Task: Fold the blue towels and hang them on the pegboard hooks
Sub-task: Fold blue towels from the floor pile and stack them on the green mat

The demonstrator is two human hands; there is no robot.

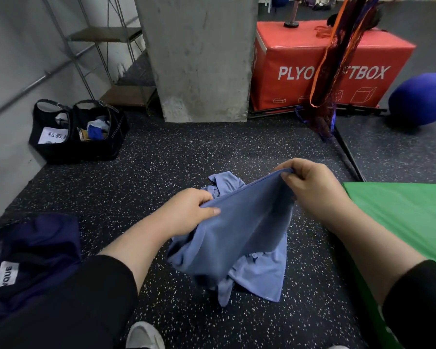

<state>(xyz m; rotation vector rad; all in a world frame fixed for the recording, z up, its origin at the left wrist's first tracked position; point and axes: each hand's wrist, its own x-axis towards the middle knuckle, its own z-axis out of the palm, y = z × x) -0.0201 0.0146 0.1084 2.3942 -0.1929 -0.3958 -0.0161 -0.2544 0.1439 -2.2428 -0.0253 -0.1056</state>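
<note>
Far left, near edge of the speckled rubber floor [161, 157]: dark navy bag [33, 250] with a white label, partly cut off. Back left corner by the wall: black divided tote [78, 137] holding mixed items, paper sign on its front; metal wire shelf [111, 59] behind it. Concrete pillar [199, 56] at back centre.

Left hand [186, 212] pinches the top hem of a blue towel [242, 230], thumb on top, fingers curled under. Towel is lifted off the floor at centre, hem stretched taut and sloping up to the right, lower part sagging. More blue towels [262, 275] lie crumpled on the floor right under and behind it; exact count unclear.

Right hand [310, 187] pinches the other end of the same hem, higher than the left, fingers curled around the cloth.

Back right: red plyo soft box [300, 64], orange and dark netting [335, 61] hanging in front of it. Blue ball [420, 99] at far right. Green mat [408, 215] along the right edge, just beside the right forearm.
</note>
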